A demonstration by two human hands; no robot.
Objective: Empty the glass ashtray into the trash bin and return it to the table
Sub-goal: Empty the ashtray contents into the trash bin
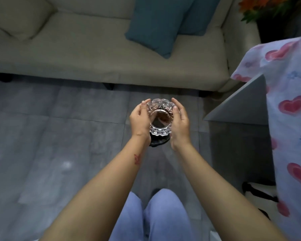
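A cut-glass ashtray (160,117) with a scalloped rim is held out in front of me over the grey floor. Brown ash and scraps lie in its bowl. My left hand (139,119) cups its left side and my right hand (180,122) cups its right side. Directly beneath the ashtray a dark round shape (159,142) shows, mostly hidden by the glass and my wrists; it looks like a bin with a black liner. The table (247,101) with a heart-patterned cloth stands to the right.
A beige sofa (94,54) with a teal cushion (162,23) runs along the far side. Orange flowers (268,6) sit at the top right. A black-and-white bag (261,192) lies by the table's foot. My legs in blue trousers (155,216) are below.
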